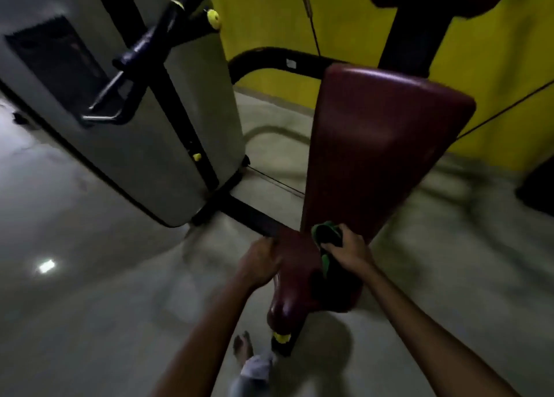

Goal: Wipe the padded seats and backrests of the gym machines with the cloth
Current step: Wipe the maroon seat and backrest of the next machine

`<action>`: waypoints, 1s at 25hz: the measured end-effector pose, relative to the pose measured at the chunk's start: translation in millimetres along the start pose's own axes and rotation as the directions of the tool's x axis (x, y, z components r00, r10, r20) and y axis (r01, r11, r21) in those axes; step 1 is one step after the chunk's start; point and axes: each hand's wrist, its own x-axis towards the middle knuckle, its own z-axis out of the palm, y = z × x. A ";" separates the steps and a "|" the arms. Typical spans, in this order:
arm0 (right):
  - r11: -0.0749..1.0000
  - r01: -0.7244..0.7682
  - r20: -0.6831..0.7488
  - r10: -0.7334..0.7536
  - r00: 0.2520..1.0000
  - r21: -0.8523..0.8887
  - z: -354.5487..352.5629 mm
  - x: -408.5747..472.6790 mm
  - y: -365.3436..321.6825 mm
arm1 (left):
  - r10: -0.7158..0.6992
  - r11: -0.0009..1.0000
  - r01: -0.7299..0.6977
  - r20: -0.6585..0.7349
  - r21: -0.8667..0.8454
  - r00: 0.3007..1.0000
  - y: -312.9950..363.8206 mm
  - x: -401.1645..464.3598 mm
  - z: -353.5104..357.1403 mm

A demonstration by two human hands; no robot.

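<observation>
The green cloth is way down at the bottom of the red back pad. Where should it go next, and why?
Probably straight up the backrest. The right hand grips the cloth at the pad's lowest end, where it meets the seat, and the long maroon surface above it is uncovered. The left hand holds the seat's edge, steadying the person for that upward stroke.

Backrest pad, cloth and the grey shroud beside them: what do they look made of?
Backrest pad: likely maroon vinyl or leatherette over padding; smooth, with soft sheen and rounded edges. Cloth in the right hand: soft fabric, green and dark, bunched; weave too blurred to tell. Grey shroud: smooth matte panel, plastic or painted metal; cannot tell which.
</observation>
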 end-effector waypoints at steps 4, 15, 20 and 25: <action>0.978 -0.210 -0.077 0.211 0.974 0.016 65.3 19.2 14.0 | 0.085 0.991 -0.113 0.318 0.071 0.944 -64.4 70.4 18.0; 0.881 -0.284 -0.313 0.168 0.935 -0.378 228.6 0.7 41.0 | 0.341 0.911 -0.401 0.370 0.098 0.864 -161.8 130.1 125.4; 0.862 -0.067 -0.307 -0.105 0.946 -0.503 250.2 -30.6 42.7 | 0.400 0.884 -0.453 0.310 0.119 0.862 -171.0 126.5 130.4; 0.883 -0.263 -0.432 0.077 0.899 -0.390 234.5 9.3 29.7 | 0.417 0.875 -0.476 0.355 0.094 0.836 -176.3 128.3 125.1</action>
